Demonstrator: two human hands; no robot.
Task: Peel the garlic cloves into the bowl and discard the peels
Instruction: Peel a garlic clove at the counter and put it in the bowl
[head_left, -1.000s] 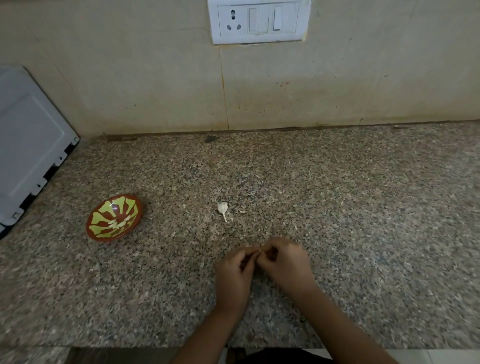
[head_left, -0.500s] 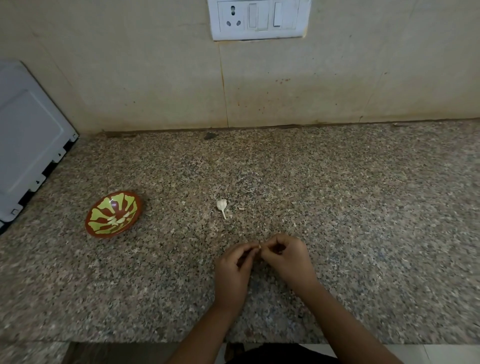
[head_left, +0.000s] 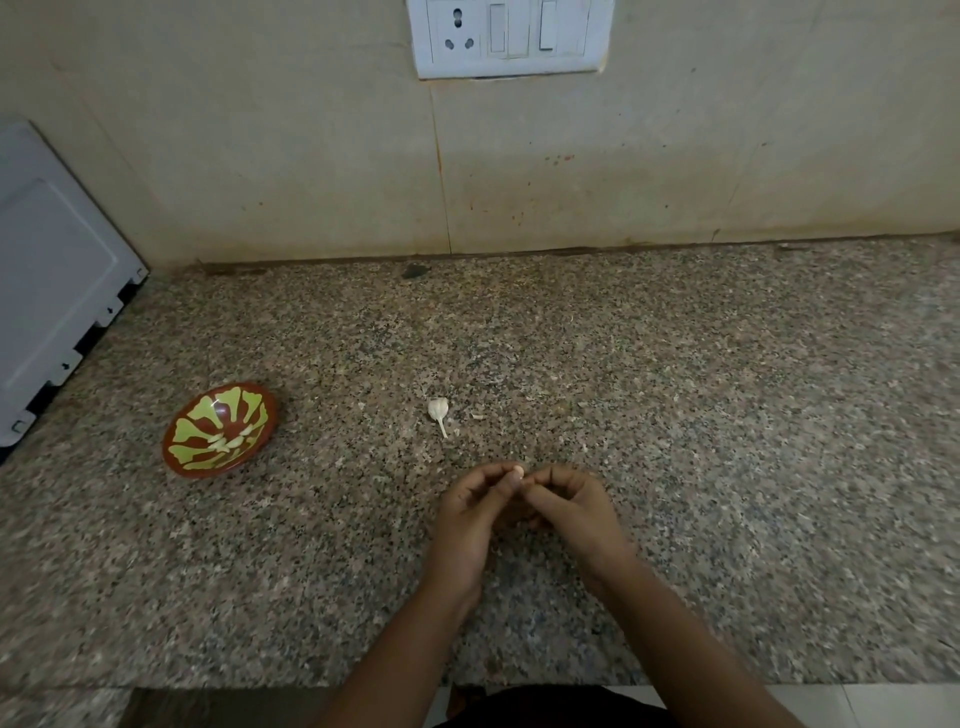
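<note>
My left hand (head_left: 470, 512) and my right hand (head_left: 574, 506) meet fingertip to fingertip low over the granite counter (head_left: 675, 415). Between the fingertips a small pale garlic clove (head_left: 517, 471) shows, pinched by both hands. A brown bowl with a green pattern (head_left: 221, 430) stands at the left, tilted, with several pale peeled cloves (head_left: 228, 442) inside. A white piece of garlic with a thin stem (head_left: 438, 410) lies on the counter just beyond my hands.
A white appliance (head_left: 57, 291) leans at the far left. The tiled wall (head_left: 311, 156) rises behind the counter with a white socket and switch plate (head_left: 506, 36). Small peel scraps (head_left: 478, 417) lie near the garlic piece. The counter's front edge (head_left: 260, 685) runs below my forearms.
My hands have stayed together in the same spot with small finger shifts. The pale clove now shows at the fingertips. The camera view has shifted slightly.
</note>
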